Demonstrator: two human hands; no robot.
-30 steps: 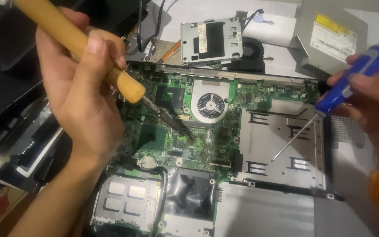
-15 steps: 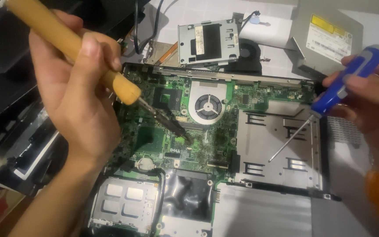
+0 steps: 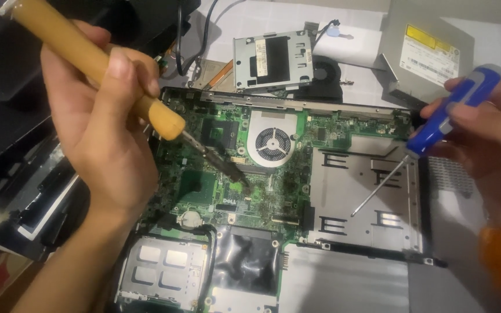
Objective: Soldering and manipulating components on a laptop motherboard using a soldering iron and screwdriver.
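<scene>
Left hand (image 3: 97,124): fist closed around the soldering iron (image 3: 97,66), handle end cut off at the top-left corner.
Iron tip: on the green motherboard (image 3: 204,185), contact point hard to make out.
Right hand (image 3: 485,136): fingers wrapped on the blue screwdriver (image 3: 436,124), partly out of frame.

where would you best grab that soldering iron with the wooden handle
Grip the soldering iron on its thick wooden handle, coming from the upper left as the left hand does. The rounded handle end stops short of the thin metal shaft, whose tip rests on the green circuit board.
</scene>
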